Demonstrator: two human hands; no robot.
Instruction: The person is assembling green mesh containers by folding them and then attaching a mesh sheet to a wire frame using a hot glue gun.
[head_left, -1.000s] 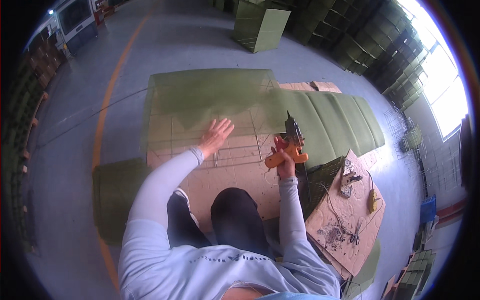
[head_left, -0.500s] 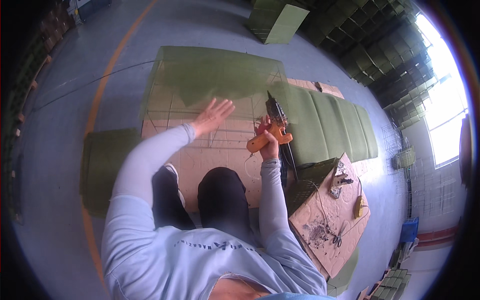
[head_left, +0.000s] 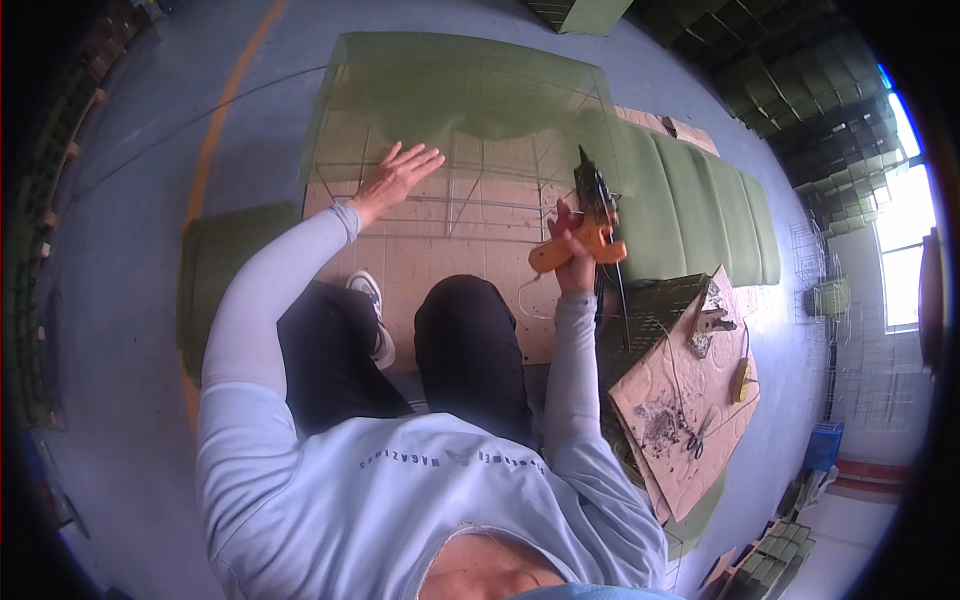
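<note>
My left hand (head_left: pixel 395 183) is open, fingers spread, over the near edge of a green mesh sheet (head_left: pixel 450 95). The sheet drapes across a thin metal wire frame (head_left: pixel 450 205); whether the hand touches it I cannot tell. My right hand (head_left: pixel 572 262) is closed around the handle of an orange glue gun (head_left: pixel 548 256). Its dark, smeared front end points away from me, beside the frame's right side. Cardboard (head_left: pixel 400 240) lies under the frame.
Right of the frame lies a padded-looking green panel (head_left: pixel 700 200). Nearer, a cardboard-topped crate (head_left: pixel 660 385) bears scissors (head_left: pixel 703 432), a yellow-handled tool (head_left: pixel 741 380) and black smears. Folded green mesh (head_left: pixel 235 265) is at left. Green stacks (head_left: pixel 800 90) stand far right.
The whole view has shifted, so the frame and sheet sit higher in it. My left hand has moved left along the sheet's edge. My right hand keeps hold of the glue gun.
</note>
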